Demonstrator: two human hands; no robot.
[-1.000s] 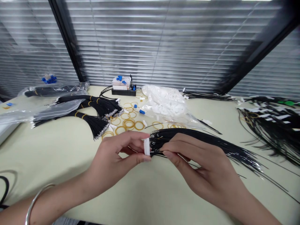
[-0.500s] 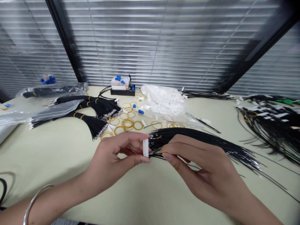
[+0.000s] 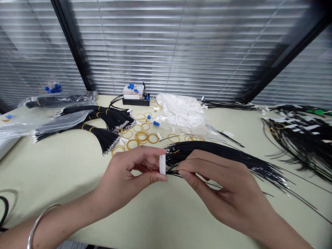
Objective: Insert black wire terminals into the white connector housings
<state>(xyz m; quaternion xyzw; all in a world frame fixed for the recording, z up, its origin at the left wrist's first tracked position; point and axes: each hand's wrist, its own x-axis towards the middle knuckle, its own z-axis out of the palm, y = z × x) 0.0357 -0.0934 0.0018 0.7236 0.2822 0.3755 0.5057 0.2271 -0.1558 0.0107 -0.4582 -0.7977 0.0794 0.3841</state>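
Between the thumb and forefinger of my left hand (image 3: 132, 169) stands a white connector housing (image 3: 162, 164), upright, with a row of small slots along it. My right hand (image 3: 220, 186) pinches a thin black wire (image 3: 173, 170) just to the right of the housing. The wire's end meets the lower part of the housing; whether it sits inside a slot I cannot tell. Other black wires run from the housing under my right hand. Behind both hands lies a thick bundle of black wires (image 3: 212, 148) with shiny metal ends, partly covered by my right hand.
Rubber bands (image 3: 142, 137) lie scattered behind my left hand. Bundled black wires (image 3: 106, 138) rest at left near plastic bags. A clear bag of white parts (image 3: 181, 112) and a black tray (image 3: 136, 102) stand farther back. Tagged wires (image 3: 306, 138) pile up at right.
Both hands hold nearly the same pose. The white housing has shifted very slightly to the right with my left hand, and the wire remains pinched.
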